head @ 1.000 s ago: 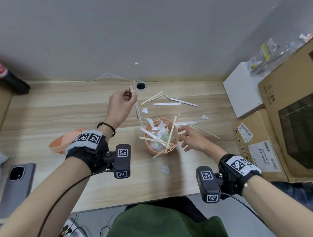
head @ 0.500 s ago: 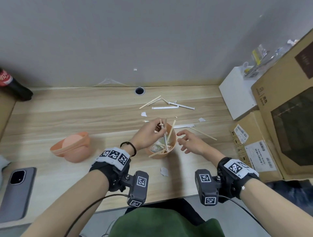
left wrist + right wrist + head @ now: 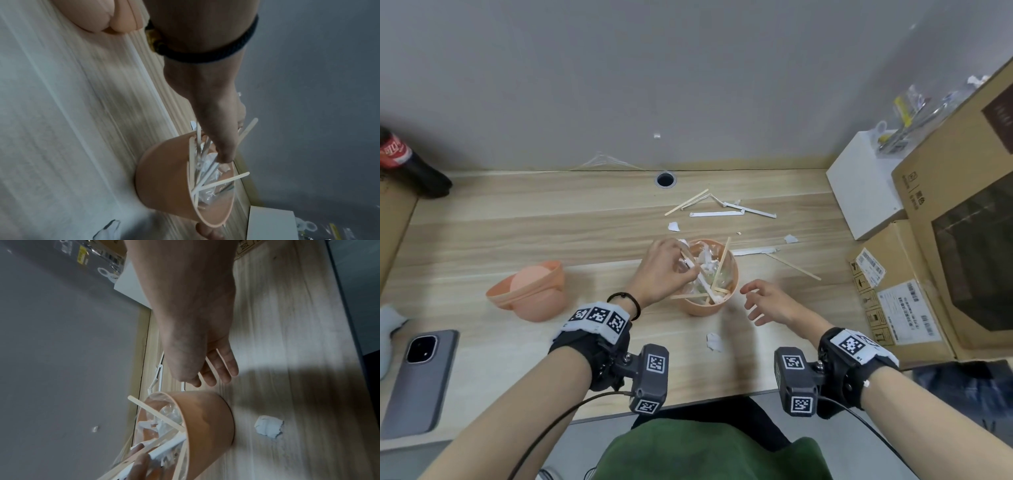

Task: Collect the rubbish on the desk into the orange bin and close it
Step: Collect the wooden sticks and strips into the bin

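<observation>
The orange bin (image 3: pixel 702 308) stands open mid-desk, stuffed with wooden sticks, white wrappers and clear plastic. My left hand (image 3: pixel 685 263) reaches over its left rim and pinches a wooden stick and a white paper wrapper (image 3: pixel 164 449) that point down into the bin (image 3: pixel 164 178). My right hand (image 3: pixel 753 301) hovers just right of the bin with relaxed fingers (image 3: pixel 224 369) and holds nothing. The orange lid (image 3: pixel 527 291) lies upturned on the left. More sticks and wrappers (image 3: pixel 722 209) lie behind the bin, a stick (image 3: pixel 792 266) to its right, and a paper scrap (image 3: pixel 714 342) in front.
A grey phone (image 3: pixel 417 380) lies at the front left and a cola bottle (image 3: pixel 404 161) at the back left. Cardboard boxes (image 3: pixel 928 274) and a white box (image 3: pixel 866 192) line the right side. A cable hole (image 3: pixel 665 179) sits near the wall.
My left hand brought the stick and wrapper from the back of the desk down into the bin's mouth. The right hand stayed beside the bin, drawing slightly nearer to me.
</observation>
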The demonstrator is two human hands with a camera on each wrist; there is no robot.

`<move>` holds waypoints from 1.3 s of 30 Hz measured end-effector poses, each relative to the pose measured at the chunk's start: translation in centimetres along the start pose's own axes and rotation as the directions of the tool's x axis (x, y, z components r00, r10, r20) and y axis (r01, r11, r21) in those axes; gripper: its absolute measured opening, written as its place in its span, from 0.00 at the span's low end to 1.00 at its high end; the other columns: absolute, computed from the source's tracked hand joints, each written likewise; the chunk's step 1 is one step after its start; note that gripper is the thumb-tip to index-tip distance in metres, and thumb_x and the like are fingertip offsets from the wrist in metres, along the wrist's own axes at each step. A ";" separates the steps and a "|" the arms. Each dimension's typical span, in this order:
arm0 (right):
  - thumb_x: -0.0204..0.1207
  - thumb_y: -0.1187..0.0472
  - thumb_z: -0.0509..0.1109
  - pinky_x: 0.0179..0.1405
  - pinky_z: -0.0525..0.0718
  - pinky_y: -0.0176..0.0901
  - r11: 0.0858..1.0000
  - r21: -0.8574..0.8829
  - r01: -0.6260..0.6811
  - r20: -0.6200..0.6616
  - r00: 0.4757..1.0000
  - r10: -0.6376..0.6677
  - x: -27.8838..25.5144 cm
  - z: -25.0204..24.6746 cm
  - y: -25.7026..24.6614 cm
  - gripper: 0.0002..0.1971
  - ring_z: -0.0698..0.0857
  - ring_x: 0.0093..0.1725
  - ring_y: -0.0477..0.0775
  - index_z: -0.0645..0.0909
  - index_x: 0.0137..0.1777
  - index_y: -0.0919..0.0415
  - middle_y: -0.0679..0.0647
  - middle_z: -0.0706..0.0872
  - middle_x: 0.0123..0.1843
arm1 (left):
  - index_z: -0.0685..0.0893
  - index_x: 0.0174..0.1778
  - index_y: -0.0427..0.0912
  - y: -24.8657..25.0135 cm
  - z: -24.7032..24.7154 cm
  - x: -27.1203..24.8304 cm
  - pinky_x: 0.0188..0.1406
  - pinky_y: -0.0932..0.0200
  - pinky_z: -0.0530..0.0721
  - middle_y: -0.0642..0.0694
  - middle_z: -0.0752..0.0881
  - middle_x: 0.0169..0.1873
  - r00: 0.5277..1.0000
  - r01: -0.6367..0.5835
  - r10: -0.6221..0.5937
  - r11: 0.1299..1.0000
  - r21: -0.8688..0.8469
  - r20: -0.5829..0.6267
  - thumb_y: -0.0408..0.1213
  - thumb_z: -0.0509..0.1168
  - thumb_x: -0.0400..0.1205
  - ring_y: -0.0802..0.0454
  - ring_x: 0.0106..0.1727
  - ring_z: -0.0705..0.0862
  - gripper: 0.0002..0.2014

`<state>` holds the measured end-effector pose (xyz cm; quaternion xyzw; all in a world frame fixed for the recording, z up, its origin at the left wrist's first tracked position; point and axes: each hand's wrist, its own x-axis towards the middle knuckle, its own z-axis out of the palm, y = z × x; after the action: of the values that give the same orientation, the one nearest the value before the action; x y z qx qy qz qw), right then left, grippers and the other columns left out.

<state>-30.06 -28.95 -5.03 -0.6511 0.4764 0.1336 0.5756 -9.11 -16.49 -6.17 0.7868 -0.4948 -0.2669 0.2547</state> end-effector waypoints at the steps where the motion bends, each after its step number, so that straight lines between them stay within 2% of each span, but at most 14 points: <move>1: 0.84 0.64 0.55 0.39 0.83 0.44 1.000 0.016 -0.009 0.007 1.000 0.009 -0.1 -0.1 0.1 0.10 0.81 0.38 0.55 0.75 0.59 0.59 0.56 0.79 0.44 | 0.86 0.39 0.47 -0.1 0.1 -0.2 0.66 0.64 0.67 0.55 0.79 0.62 1.000 0.003 -0.001 0.998 -0.065 0.030 0.53 0.65 0.73 0.56 0.68 0.69 0.14; 3: 0.83 0.64 0.56 0.41 0.85 0.47 0.998 0.056 -0.017 0.015 1.000 0.016 -0.2 -0.2 0.3 0.09 0.82 0.39 0.57 0.75 0.58 0.59 0.57 0.80 0.44 | 0.84 0.51 0.49 -0.2 -0.2 -0.7 0.67 0.67 0.67 0.55 0.72 0.65 0.999 0.033 -0.021 0.947 -0.318 0.041 0.41 0.68 0.78 0.58 0.69 0.69 0.07; 6: 0.83 0.60 0.59 0.46 0.88 0.53 0.989 0.146 -0.004 0.026 1.000 0.000 -0.5 -0.3 0.3 0.08 0.84 0.42 0.60 0.75 0.58 0.59 0.59 0.81 0.46 | 0.80 0.53 0.50 -0.4 -1.2 -1.2 0.63 0.57 0.78 0.55 0.75 0.59 0.949 0.168 -0.302 0.717 -0.677 -0.084 0.34 0.58 0.85 0.53 0.62 0.79 0.09; 9: 0.83 0.58 0.61 0.45 0.90 0.57 0.968 0.252 0.002 0.052 0.999 -0.015 -0.8 -0.1 -0.3 0.11 0.86 0.44 0.62 0.73 0.63 0.59 0.61 0.82 0.50 | 0.79 0.61 0.47 -0.2 -1.7 -1.1 0.64 0.50 0.79 0.47 0.82 0.63 0.886 0.328 -0.461 0.545 -0.772 0.051 0.40 0.50 0.89 0.48 0.59 0.82 0.13; 12: 0.81 0.59 0.63 0.45 0.89 0.56 0.925 0.379 -0.013 0.103 0.994 -0.028 -0.7 0.4 -1.1 0.16 0.88 0.50 0.62 0.72 0.68 0.55 0.62 0.83 0.56 | 0.83 0.63 0.45 0.7 -1.7 -1.4 0.65 0.49 0.80 0.46 0.84 0.58 0.864 0.437 -0.440 0.417 -0.797 0.244 0.43 0.52 0.88 0.48 0.54 0.85 0.16; 14: 0.81 0.62 0.63 0.52 0.88 0.57 0.874 0.486 0.004 0.126 0.989 -0.074 -0.4 0.8 -1.8 0.17 0.87 0.54 0.62 0.73 0.69 0.53 0.59 0.84 0.56 | 0.85 0.60 0.45 1.0 -1.9 -1.6 0.65 0.48 0.81 0.47 0.86 0.52 0.860 0.435 -0.444 0.378 -0.818 0.252 0.44 0.55 0.87 0.49 0.53 0.85 0.15; 17: 0.82 0.68 0.60 0.62 0.83 0.58 0.745 0.664 0.060 0.052 0.991 -0.126 0.5 1.7 -2.7 0.14 0.86 0.54 0.63 0.76 0.65 0.57 0.58 0.85 0.56 | 0.83 0.63 0.49 0.0 -2.5 -2.0 0.68 0.45 0.81 0.49 0.84 0.57 0.840 0.417 -0.512 0.392 -0.820 0.182 0.46 0.53 0.88 0.47 0.63 0.83 0.16; 19: 0.80 0.69 0.62 0.60 0.84 0.55 0.786 0.612 0.088 -0.027 0.996 -0.090 1.3 2.4 -2.8 0.11 0.85 0.51 0.60 0.77 0.60 0.59 0.59 0.84 0.55 | 0.83 0.63 0.52 -0.9 -3.0 -2.5 0.69 0.44 0.80 0.49 0.82 0.62 0.833 0.417 -0.532 0.418 -0.807 0.155 0.48 0.53 0.87 0.46 0.65 0.81 0.16; 22: 0.78 0.69 0.63 0.39 0.81 0.46 0.972 0.236 0.019 -0.056 0.998 -0.006 2.7 3.4 -0.8 0.10 0.80 0.40 0.54 0.78 0.56 0.58 0.58 0.81 0.51 | 0.85 0.59 0.54 -2.0 -3.4 -3.4 0.67 0.43 0.81 0.47 0.81 0.66 0.829 0.408 -0.545 0.432 -0.804 0.128 0.49 0.54 0.86 0.46 0.65 0.82 0.15; 24: 0.75 0.66 0.68 0.31 0.75 0.40 0.999 0.022 -0.037 0.011 0.999 0.036 3.4 4.2 1.0 0.07 0.78 0.37 0.51 0.78 0.50 0.55 0.54 0.82 0.46 | 0.85 0.58 0.51 -2.7 -3.4 -4.0 0.65 0.44 0.82 0.46 0.82 0.66 0.809 0.424 -0.574 0.424 -0.800 0.124 0.48 0.54 0.86 0.45 0.64 0.82 0.15; 29: 0.60 0.53 0.81 0.42 0.78 0.42 0.902 -0.423 0.084 0.053 0.996 -0.068 4.4 6.2 3.0 0.18 0.81 0.45 0.52 0.79 0.46 0.55 0.45 0.81 0.42 | 0.83 0.63 0.42 -4.0 -3.3 -5.4 0.60 0.48 0.84 0.43 0.84 0.61 0.766 0.482 -0.626 0.409 -0.775 0.146 0.46 0.50 0.88 0.43 0.61 0.84 0.19; 31: 0.57 0.54 0.80 0.37 0.76 0.43 0.823 -0.552 0.137 0.081 0.991 -0.111 4.9 6.8 3.2 0.18 0.81 0.44 0.53 0.76 0.43 0.52 0.45 0.80 0.41 | 0.83 0.59 0.45 -4.2 -3.2 -5.7 0.60 0.48 0.84 0.44 0.85 0.58 0.763 0.492 -0.629 0.414 -0.765 0.150 0.47 0.50 0.89 0.44 0.57 0.85 0.18; 35: 0.63 0.65 0.70 0.35 0.77 0.39 0.805 -0.561 0.194 0.091 0.981 -0.173 6.1 6.5 3.7 0.10 0.84 0.41 0.55 0.75 0.30 0.49 0.48 0.84 0.35 | 0.83 0.58 0.45 -3.8 -2.8 -5.2 0.59 0.48 0.84 0.45 0.84 0.53 0.769 0.499 -0.619 0.422 -0.757 0.162 0.46 0.53 0.87 0.46 0.51 0.85 0.15; 39: 0.72 0.62 0.69 0.39 0.79 0.42 0.893 -0.437 0.110 -0.145 0.971 -0.191 6.3 3.1 3.0 0.11 0.83 0.38 0.55 0.77 0.31 0.49 0.52 0.86 0.36 | 0.83 0.58 0.45 -2.9 -2.9 -4.0 0.60 0.47 0.84 0.47 0.85 0.50 0.782 0.508 -0.596 0.442 -0.739 0.182 0.46 0.56 0.86 0.47 0.48 0.86 0.14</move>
<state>-27.94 -28.83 -12.39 -0.8055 0.4347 0.1285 0.3817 -6.76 -11.29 -5.34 0.7360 -0.0388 -0.4735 0.4823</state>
